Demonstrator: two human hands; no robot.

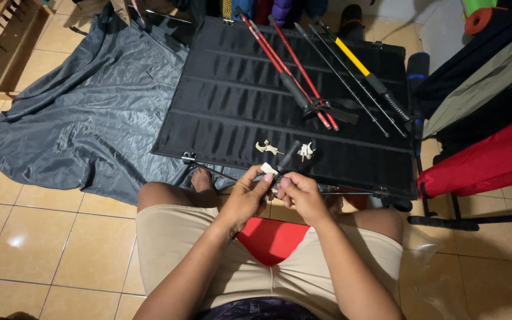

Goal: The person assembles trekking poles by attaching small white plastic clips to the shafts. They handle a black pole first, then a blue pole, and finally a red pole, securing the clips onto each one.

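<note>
— Khaki shorts [220, 261] and the red seat [271, 237] sat closest under us, didn't they?

— They did. Just past our knees, we had both hands together at the near edge of the black folding bench [232, 101]. Our left hand [245, 198] had its grip pinched on a small white piece [268, 170], fingers pressed together around it.

— And the right hand [300, 194]?

— Its grip was curled shut on a thin black rod [287, 157] that slanted up over the bench edge. We couldn't tell exactly how the white piece and the rod met.

— What lay just beyond?

— Two small pale fittings [268, 147] rested on the bench, one on each side of the rod. Farther on, we saw red trekking poles [291, 71] lying crossed, and beside them a black pole with a yellow section [357, 62].

— And around the bench?

— Grey fabric [84, 112] was spread over the tiled floor [60, 237] to the left; a red folded chair [487, 160] stood to the right.
</note>
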